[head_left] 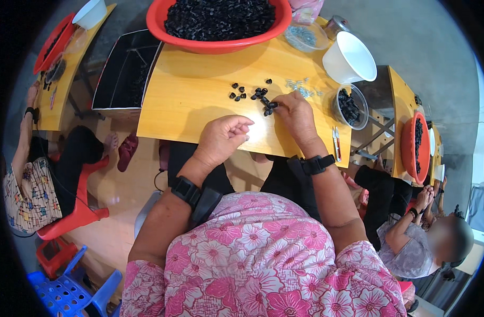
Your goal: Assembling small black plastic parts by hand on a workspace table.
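My right hand [297, 115] reaches over the yellow table with thumb and fingers pinched on a small black plastic piece [272, 104] at the edge of a loose cluster. My left hand [223, 138] is held near the table's front edge. Its fingers are curled in; whatever may be inside is hidden. Several more black pieces [260, 92] form that cluster, with another small group [238, 96] to its left. Small clear or silvery pieces [300, 87] lie scattered just beyond my right hand. A clear round tub of black parts [348, 107] stands to the right.
A large red basin [215, 45] heaped with black parts stands at the far edge. At far right are a white bucket [349, 58] and a clear dish [306, 38]. A small cutting tool [336, 143] lies near the right edge. Co-workers sit on both sides; a dark-lined box [127, 74] stands left.
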